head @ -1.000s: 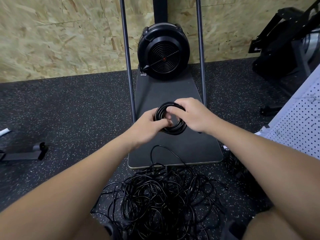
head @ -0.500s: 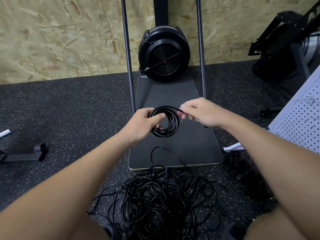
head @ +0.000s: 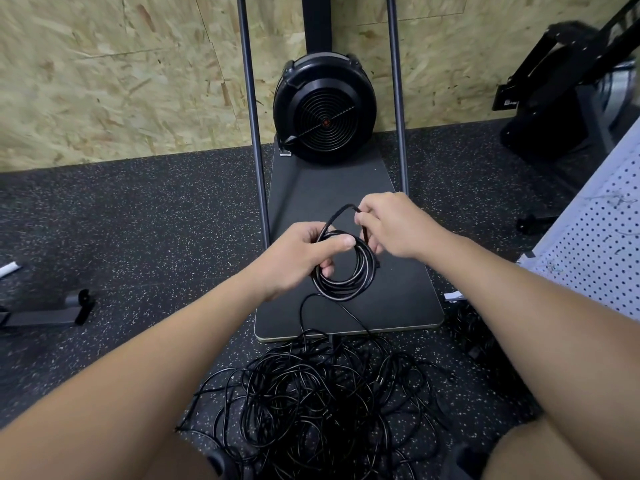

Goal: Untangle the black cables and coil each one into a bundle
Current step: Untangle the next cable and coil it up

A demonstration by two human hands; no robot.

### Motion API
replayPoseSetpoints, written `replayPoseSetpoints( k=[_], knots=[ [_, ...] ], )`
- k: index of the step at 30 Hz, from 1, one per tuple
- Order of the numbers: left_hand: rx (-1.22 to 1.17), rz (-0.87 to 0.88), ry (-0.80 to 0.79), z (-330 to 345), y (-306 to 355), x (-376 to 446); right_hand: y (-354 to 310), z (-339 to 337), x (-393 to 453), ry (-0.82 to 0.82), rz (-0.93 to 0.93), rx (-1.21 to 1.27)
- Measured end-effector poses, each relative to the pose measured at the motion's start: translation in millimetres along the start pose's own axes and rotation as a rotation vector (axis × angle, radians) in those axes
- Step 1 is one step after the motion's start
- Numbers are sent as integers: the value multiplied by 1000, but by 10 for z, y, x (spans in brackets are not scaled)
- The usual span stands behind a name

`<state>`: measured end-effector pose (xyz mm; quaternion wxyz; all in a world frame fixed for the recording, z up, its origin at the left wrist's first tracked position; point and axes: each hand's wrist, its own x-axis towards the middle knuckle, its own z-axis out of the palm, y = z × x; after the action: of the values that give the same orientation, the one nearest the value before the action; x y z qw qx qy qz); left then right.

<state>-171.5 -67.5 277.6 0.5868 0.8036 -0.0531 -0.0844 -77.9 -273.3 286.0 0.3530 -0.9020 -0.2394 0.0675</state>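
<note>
Since a second ago the right hand (head: 391, 225) has lifted off the coil (head: 344, 266) and drawn the cable's free end (head: 341, 213) up and out, pinching it at frame centre. Left hand (head: 301, 256) grips the coil, thumb across the top, fingers through the middle. By my reckoning 1 cable is nearly bundled, with only its tail left to wrap or tuck. Most work remains: the tangled pile (head: 322, 400) sprawls on the speckled floor (head: 121, 237) at lower centre. Both forearms reach forward, wrists close together.
</note>
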Motion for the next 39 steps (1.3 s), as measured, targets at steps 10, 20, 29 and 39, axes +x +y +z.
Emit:
replayPoseSetpoints(
  k=[10,20,29,39],
  knots=[
    [111,112,27,88,48,22,-2,179,92,-139,313,645],
    [256,132,54,91,3,19,0,260,112,-283,493,579],
    [394,256,218,-32,-74,86,-3,198,-1,-486,332,823],
    [429,266,396,-11,-98,155,-53,250,-131,-491,206,735]
  ],
)
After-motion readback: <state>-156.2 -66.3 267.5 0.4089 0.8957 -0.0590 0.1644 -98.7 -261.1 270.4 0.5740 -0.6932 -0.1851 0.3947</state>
